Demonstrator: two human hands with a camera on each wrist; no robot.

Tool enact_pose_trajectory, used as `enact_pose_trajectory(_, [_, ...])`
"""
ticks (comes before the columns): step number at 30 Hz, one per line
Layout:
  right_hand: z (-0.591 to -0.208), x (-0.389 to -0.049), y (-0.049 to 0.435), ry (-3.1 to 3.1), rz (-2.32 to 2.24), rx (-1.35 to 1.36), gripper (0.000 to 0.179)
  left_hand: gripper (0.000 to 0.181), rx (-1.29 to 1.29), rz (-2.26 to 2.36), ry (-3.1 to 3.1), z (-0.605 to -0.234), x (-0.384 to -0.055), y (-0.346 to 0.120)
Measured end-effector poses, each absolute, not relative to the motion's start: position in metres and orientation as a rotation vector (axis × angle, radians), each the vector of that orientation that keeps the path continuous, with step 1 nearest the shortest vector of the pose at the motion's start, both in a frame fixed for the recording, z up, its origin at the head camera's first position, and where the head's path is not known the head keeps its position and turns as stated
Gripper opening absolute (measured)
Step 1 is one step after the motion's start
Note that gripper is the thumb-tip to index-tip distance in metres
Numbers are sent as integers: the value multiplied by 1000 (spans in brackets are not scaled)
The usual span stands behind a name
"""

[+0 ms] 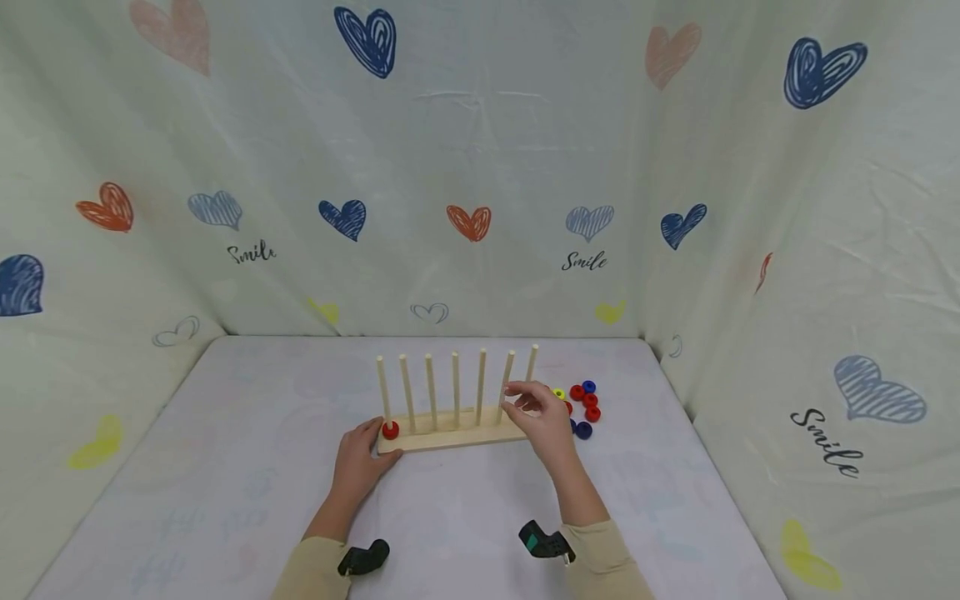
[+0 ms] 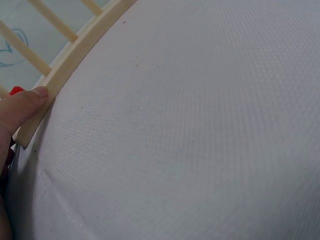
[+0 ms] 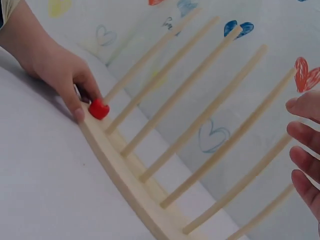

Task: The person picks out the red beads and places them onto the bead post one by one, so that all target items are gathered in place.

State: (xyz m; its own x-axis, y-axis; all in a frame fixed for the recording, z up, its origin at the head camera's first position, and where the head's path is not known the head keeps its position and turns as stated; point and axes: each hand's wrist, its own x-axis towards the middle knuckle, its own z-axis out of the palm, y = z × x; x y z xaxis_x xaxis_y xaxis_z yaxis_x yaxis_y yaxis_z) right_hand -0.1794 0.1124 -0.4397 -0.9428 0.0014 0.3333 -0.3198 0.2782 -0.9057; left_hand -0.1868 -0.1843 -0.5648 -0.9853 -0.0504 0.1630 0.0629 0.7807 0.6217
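Observation:
A wooden peg rack point(image 1: 465, 435) with several upright pegs lies across the table. One red bead point(image 1: 391, 430) sits at the foot of its leftmost peg; the other pegs look bare. My left hand point(image 1: 357, 462) grips the rack's left end, and in the left wrist view the thumb point(image 2: 37, 92) presses on the front edge of the wood. Over the rack's right end is my right hand point(image 1: 542, 417), close to the last pegs. Its fingers point(image 3: 305, 132) are loosely bent and apart, and I see nothing held between them.
Right of the rack lie loose beads: several red beads point(image 1: 591, 401), blue beads point(image 1: 583, 430) and a yellow bead point(image 1: 558, 393), some partly hidden by my right hand. A white cloth point(image 1: 480, 517) covers the table. Behind it hangs a heart-printed curtain point(image 1: 517, 283).

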Motion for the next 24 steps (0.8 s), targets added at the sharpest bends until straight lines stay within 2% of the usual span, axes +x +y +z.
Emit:
enact_pose_trajectory(6, [-479,-193,127,-2286,1757,162,27,70,-1,-992,-2789,-565,-187,-184])
enact_pose_trajectory(24, [-519,-204,155,-2268,1747,-186,30,71,-5,-1016,-2795,-565,-187,-185])
